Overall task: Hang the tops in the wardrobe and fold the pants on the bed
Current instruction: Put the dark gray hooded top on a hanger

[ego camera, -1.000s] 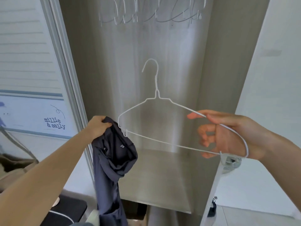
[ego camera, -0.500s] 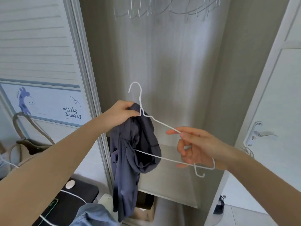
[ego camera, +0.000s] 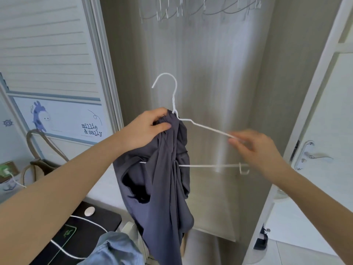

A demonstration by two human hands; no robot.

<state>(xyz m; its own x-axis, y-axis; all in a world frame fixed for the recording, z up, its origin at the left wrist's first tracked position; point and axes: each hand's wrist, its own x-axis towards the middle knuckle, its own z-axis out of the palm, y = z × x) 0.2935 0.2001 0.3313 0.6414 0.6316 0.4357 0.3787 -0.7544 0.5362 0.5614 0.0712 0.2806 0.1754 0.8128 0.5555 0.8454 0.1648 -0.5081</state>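
Note:
A dark grey top (ego camera: 164, 180) hangs bunched over the left half of a white wire hanger (ego camera: 206, 129), in front of the open wardrobe (ego camera: 210, 64). My left hand (ego camera: 150, 129) grips the top's upper edge right beside the hanger's neck. My right hand (ego camera: 254, 148) is blurred; its fingertips pinch the hanger's right shoulder wire. The hanger's hook points up and is free of the rail. The hanger's left arm is hidden inside the cloth.
Several empty hangers (ego camera: 200, 10) hang from the rail at the top. A white door with a handle (ego camera: 307, 155) stands open at right. Low left are a black desk (ego camera: 89, 232) with a cable, a bag (ego camera: 44, 161) and blue denim (ego camera: 116, 249).
The hanger's left arm went into the top, which now drapes over it. My left hand moved right and up to the neck; my right hand slid along the right arm.

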